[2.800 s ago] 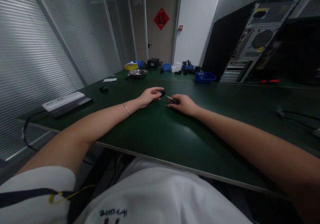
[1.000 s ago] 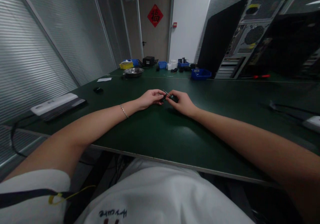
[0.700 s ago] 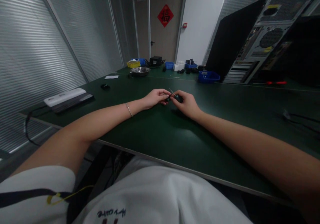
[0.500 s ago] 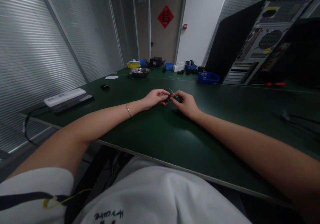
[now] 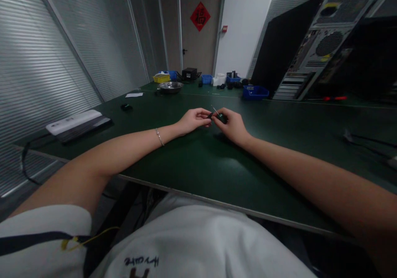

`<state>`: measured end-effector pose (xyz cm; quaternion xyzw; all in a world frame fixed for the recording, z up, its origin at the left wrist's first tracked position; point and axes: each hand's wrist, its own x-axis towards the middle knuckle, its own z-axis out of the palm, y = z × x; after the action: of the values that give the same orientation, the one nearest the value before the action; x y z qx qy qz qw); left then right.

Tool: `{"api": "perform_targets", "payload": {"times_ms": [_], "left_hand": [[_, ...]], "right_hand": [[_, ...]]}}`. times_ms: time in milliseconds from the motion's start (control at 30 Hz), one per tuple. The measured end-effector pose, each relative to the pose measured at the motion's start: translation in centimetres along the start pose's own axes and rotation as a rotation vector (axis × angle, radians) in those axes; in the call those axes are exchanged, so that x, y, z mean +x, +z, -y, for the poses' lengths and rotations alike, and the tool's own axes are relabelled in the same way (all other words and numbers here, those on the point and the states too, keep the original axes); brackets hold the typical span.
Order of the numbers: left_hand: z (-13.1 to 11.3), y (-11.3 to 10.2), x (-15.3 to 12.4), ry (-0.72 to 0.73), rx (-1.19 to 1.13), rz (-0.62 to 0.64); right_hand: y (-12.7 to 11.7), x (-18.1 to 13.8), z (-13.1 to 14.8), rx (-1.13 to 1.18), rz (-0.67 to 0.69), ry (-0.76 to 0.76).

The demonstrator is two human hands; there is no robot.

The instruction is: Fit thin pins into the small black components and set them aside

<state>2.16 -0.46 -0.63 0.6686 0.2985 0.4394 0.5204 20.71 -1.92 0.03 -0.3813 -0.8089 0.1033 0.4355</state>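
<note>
Both hands meet over the middle of the dark green table (image 5: pixel 192 162). My left hand (image 5: pixel 194 119), bracelet at the wrist, pinches a small black part (image 5: pixel 210 115) between thumb and fingertips. My right hand (image 5: pixel 233 124) is closed on a small screwdriver (image 5: pixel 218 115) with a black handle; its thin metal shaft points up and to the left, right by the black part. What the part is I cannot make out.
A white and grey flat device (image 5: pixel 74 123) with a cable lies at the left edge. A small black item (image 5: pixel 126 107), a paper slip, a metal bowl (image 5: pixel 169 86) and blue and yellow bins (image 5: pixel 254 92) sit farther back. An open computer case (image 5: pixel 313 46) stands at right, a red-handled tool (image 5: pixel 334 98) beside it.
My hands, a short way apart 2.8 s ago with the screwdriver shaft bridging them, have come together. Since 1 s ago they have kept this pose, lifted slightly.
</note>
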Motion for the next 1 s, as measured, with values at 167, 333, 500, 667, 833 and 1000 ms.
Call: {"api": "perform_targets", "payload": {"times_ms": [167, 333, 500, 667, 833, 1000], "left_hand": [[-0.4, 0.2, -0.2, 0.008, 0.016, 0.011], [-0.5, 0.2, -0.3, 0.018, 0.01, 0.021], [-0.4, 0.2, -0.3, 0.017, 0.008, 0.032], [-0.3, 0.0, -0.3, 0.01, 0.027, 0.02], [0.1, -0.4, -0.2, 0.007, 0.033, 0.026], [0.4, -0.5, -0.1, 0.033, 0.049, 0.025]], "right_hand": [[0.0, -0.1, -0.1, 0.02, -0.001, -0.003], [-0.1, -0.3, 0.0, 0.117, -0.031, -0.014], [-0.2, -0.3, 0.2, 0.107, -0.03, 0.026], [0.0, -0.1, -0.4, 0.1, -0.033, 0.039], [0.3, 0.1, -0.9, 0.175, 0.004, 0.089], [0.7, 0.2, -0.9, 0.247, 0.035, 0.131]]}}
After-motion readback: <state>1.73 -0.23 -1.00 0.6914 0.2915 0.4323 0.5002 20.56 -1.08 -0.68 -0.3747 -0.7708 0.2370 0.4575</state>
